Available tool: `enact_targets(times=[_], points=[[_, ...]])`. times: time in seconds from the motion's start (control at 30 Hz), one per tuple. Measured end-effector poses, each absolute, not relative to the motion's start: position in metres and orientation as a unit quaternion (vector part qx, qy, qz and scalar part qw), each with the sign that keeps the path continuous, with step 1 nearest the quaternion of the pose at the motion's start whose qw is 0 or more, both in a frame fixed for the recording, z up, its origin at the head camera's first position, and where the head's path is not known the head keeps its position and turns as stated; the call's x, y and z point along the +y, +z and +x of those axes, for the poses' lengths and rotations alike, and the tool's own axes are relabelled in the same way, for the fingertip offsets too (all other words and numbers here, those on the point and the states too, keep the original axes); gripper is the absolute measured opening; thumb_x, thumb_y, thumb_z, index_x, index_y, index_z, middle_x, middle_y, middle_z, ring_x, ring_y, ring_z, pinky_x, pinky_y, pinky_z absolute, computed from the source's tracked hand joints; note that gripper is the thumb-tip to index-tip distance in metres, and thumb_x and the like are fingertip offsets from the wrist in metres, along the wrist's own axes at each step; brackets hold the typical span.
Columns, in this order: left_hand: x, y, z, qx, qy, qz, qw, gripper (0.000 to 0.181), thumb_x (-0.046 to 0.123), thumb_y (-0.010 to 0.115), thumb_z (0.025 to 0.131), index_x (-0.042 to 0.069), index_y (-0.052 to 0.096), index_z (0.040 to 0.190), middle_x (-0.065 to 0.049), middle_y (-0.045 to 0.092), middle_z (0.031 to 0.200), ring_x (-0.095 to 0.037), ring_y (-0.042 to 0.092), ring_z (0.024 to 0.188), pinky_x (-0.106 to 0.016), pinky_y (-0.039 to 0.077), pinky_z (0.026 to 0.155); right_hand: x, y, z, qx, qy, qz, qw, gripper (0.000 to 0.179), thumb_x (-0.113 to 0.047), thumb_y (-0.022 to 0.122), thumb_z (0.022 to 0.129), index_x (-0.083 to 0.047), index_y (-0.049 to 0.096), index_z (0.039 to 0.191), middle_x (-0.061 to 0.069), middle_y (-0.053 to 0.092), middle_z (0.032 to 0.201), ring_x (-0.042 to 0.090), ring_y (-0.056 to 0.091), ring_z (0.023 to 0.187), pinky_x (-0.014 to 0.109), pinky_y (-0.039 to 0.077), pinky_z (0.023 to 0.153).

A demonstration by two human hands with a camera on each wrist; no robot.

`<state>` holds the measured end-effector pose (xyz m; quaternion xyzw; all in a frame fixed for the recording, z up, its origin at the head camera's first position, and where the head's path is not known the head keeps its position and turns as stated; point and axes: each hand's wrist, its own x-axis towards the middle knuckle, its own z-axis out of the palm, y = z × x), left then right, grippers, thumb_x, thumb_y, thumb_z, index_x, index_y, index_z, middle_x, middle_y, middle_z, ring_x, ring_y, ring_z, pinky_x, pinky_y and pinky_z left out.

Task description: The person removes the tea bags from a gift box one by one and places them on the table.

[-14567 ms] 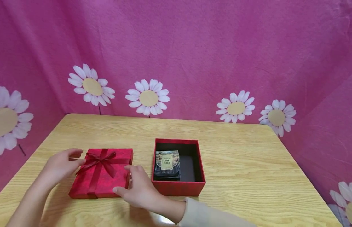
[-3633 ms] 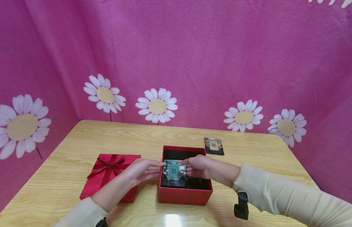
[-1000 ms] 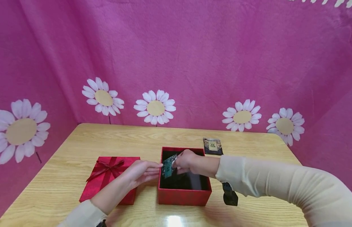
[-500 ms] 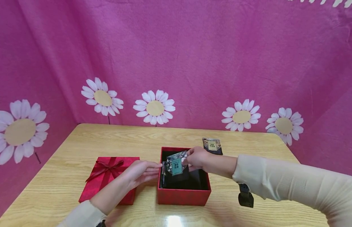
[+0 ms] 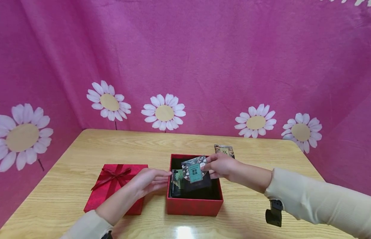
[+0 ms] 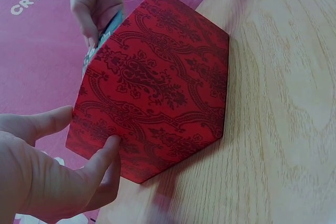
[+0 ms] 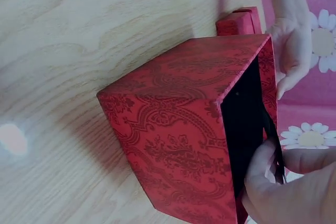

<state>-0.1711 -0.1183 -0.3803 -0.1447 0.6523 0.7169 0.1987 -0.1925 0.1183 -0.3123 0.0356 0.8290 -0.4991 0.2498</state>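
Note:
My right hand (image 5: 222, 166) pinches the right edge of a dark tea sachet (image 5: 195, 173) with a teal label, tilted over the opening of a red box (image 5: 192, 207). In the right wrist view, thumb and fingers close on the sachet's thin edge at the box mouth. Inside the box, at its left, another sachet (image 5: 177, 179) with a green label is partly covered. My left hand (image 5: 152, 180) rests against the box's left side. The left wrist view has its thumb at the rim and loosely bent fingertips touching the patterned outer wall (image 6: 149, 85).
A red lid (image 5: 98, 196) with a ribbon bow lies left of the box, partly behind the left forearm. Behind the box to the right, another dark sachet (image 5: 225, 149) lies on the wooden table (image 5: 128, 142), partly covered by the right hand. A pink floral curtain (image 5: 203, 66) hangs behind.
Over the last second my right hand has lifted the teal-labelled sachet and moved it rightward, uncovering the green-labelled one. Earlier, a sachet was set behind the box. My left hand stays put.

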Motion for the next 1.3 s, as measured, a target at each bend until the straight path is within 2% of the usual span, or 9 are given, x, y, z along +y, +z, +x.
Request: enact_targets(times=[0.17, 0.37, 0.53, 0.7, 0.93, 1.07, 1.3], points=[[-0.118, -0.381, -0.172, 0.653, 0.717, -0.142, 0.199, 0.034, 0.013, 0.062, 0.089, -0.005, 0.065, 0.118, -0.023, 0.066, 0.121, -0.032, 0.068, 0.107, -0.042, 0.052, 0.097, 0.129, -0.309, -0.192, 0.795, -0.538, 0.033, 0.278, 0.026, -0.008, 0.059, 0.092, 0.004, 0.054, 0.115, 0.008, 0.065, 0.101, 0.012, 0.058, 0.078, 0.02, 0.057, 0.069], [-0.119, -0.381, -0.172, 0.652, 0.718, -0.135, 0.201, 0.035, 0.012, 0.061, 0.09, -0.006, 0.064, 0.12, -0.024, 0.065, 0.122, -0.032, 0.068, 0.107, -0.041, 0.052, 0.097, 0.143, -0.307, -0.193, 0.751, -0.582, 0.005, 0.311, 0.039, -0.009, 0.054, 0.095, 0.009, 0.047, 0.129, -0.001, 0.068, 0.089, 0.007, 0.063, 0.076, 0.022, 0.059, 0.078], [-0.118, -0.381, -0.172, 0.651, 0.718, -0.139, 0.202, 0.036, 0.013, 0.063, 0.089, -0.006, 0.064, 0.12, -0.023, 0.066, 0.121, -0.03, 0.069, 0.104, -0.04, 0.053, 0.095, 0.153, -0.305, -0.197, 0.725, -0.609, 0.0, 0.32, 0.047, -0.01, 0.051, 0.097, 0.01, 0.038, 0.137, -0.003, 0.067, 0.09, 0.006, 0.065, 0.081, 0.021, 0.058, 0.082], [-0.12, -0.382, -0.172, 0.655, 0.715, -0.133, 0.204, 0.036, 0.014, 0.062, 0.09, -0.005, 0.064, 0.12, -0.023, 0.066, 0.122, -0.031, 0.068, 0.107, -0.04, 0.053, 0.096, 0.163, -0.307, -0.202, 0.704, -0.633, 0.016, 0.321, 0.041, -0.011, 0.05, 0.098, 0.008, 0.039, 0.132, -0.005, 0.068, 0.087, 0.006, 0.066, 0.081, 0.02, 0.058, 0.079], [-0.121, -0.381, -0.172, 0.656, 0.716, -0.125, 0.204, 0.035, 0.014, 0.062, 0.09, -0.005, 0.065, 0.119, -0.023, 0.066, 0.122, -0.03, 0.068, 0.106, -0.04, 0.054, 0.096, 0.172, -0.308, -0.209, 0.677, -0.661, 0.047, 0.321, 0.049, -0.016, 0.053, 0.098, 0.002, 0.032, 0.138, -0.003, 0.069, 0.09, 0.009, 0.066, 0.084, 0.022, 0.059, 0.081], [-0.121, -0.382, -0.172, 0.654, 0.717, -0.125, 0.203, 0.033, 0.014, 0.062, 0.09, -0.005, 0.066, 0.117, -0.023, 0.066, 0.121, -0.029, 0.069, 0.105, -0.039, 0.054, 0.095, 0.178, -0.307, -0.211, 0.66, -0.677, 0.067, 0.318, 0.047, -0.018, 0.054, 0.097, -0.002, 0.034, 0.137, -0.004, 0.072, 0.087, 0.009, 0.067, 0.082, 0.022, 0.059, 0.079], [-0.12, -0.382, -0.172, 0.654, 0.717, -0.13, 0.203, 0.033, 0.014, 0.061, 0.09, -0.004, 0.066, 0.117, -0.023, 0.066, 0.121, -0.029, 0.069, 0.105, -0.039, 0.054, 0.094, 0.19, -0.311, -0.218, 0.634, -0.702, 0.074, 0.317, 0.027, -0.016, 0.052, 0.098, -0.003, 0.044, 0.12, -0.003, 0.073, 0.082, 0.008, 0.068, 0.078, 0.021, 0.059, 0.076]])
